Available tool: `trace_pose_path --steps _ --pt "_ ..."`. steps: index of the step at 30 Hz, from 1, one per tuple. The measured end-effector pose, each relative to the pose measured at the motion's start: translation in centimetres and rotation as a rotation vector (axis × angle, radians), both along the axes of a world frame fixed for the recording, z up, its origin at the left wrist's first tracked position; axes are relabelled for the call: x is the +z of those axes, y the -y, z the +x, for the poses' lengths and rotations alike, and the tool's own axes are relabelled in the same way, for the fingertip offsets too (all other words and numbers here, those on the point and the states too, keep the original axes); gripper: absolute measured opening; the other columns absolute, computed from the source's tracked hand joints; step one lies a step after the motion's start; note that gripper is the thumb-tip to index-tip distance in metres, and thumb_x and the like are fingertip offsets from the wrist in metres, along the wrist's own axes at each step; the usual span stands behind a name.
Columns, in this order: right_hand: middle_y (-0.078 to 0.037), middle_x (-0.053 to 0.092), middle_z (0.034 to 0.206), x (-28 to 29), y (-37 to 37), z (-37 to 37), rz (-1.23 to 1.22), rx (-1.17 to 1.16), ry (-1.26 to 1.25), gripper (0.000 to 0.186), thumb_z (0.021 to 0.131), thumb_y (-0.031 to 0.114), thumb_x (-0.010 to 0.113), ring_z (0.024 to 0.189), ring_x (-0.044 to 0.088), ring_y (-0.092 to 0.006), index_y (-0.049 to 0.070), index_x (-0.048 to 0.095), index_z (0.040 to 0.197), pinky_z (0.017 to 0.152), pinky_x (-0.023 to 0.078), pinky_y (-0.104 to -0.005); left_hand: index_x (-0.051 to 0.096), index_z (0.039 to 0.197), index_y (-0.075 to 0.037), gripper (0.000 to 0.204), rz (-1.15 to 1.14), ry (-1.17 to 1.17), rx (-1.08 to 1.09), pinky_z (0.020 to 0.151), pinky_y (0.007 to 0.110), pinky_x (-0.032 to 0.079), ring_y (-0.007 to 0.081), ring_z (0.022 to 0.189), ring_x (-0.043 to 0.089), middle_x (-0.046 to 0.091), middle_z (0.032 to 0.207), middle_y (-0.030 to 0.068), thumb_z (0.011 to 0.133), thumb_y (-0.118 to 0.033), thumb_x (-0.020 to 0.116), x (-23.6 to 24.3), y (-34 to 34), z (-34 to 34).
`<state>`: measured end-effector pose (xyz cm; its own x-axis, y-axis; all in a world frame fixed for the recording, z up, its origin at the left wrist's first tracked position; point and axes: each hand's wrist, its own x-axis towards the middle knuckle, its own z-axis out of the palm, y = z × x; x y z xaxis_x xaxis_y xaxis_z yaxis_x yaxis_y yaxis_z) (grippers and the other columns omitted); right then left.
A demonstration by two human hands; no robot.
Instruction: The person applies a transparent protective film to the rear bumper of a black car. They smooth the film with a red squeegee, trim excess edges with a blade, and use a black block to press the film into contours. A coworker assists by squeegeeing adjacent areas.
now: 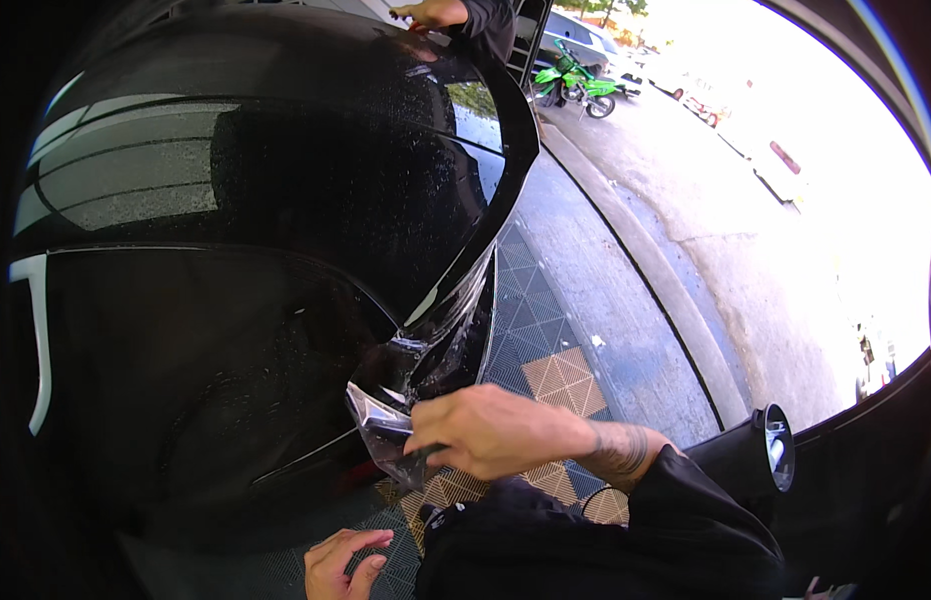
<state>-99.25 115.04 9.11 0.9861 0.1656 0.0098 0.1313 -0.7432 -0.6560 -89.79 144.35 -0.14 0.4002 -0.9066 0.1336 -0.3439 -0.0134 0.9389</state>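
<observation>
A glossy black car body (316,190), dotted with droplets, fills the left and upper middle. Clear plastic film (466,290) hangs wrinkled and stretched around the car's near right corner. My right hand (501,430) is closed at the lower end of this film, where a creased flap (379,420) sticks out past the fingers toward the left. Something dark shows at its fingertips, too unclear to name. Lower down, near the bottom edge, my left hand (344,565) is apart from the car, its fingers curved and spread from the thumb, with nothing in it.
Another person's hand (434,12) and dark sleeve are at the car's far side. Gridded floor tiles (566,380) in grey and tan lie below, beside a bluish concrete strip (626,310). A black cylinder (774,450) stands to my right. Outside is a green dirt bike (574,85).
</observation>
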Motion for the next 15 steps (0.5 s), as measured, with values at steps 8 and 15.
trace_pose_path --steps 8,15 --pt "-0.013 0.063 0.096 -1.6 0.7 1.8 -0.157 -0.294 0.405 0.018 0.083 0.007 0.062 0.083 0.065 -0.0280 0.002 0.067 0.100 0.072 0.052 -0.0359 0.066 0.102 0.004 0.017 -0.280 0.291 0.400 0.065 0.028 0.051 0.0201 0.071 0.065 0.067 0.083 0.0143 0.086 0.003 0.060 3.3 5.1 3.0" --pt "-0.013 0.062 0.094 -2.6 3.0 -0.8 -0.196 -0.595 0.664 0.032 0.071 -0.005 0.065 0.090 0.062 -0.0289 -0.001 0.068 0.103 0.076 0.052 -0.0379 0.064 0.104 0.003 0.018 -0.308 0.453 0.414 0.068 0.026 0.048 0.0165 0.077 0.061 0.063 0.089 0.0104 0.087 0.005 0.059 3.8 10.1 3.6"
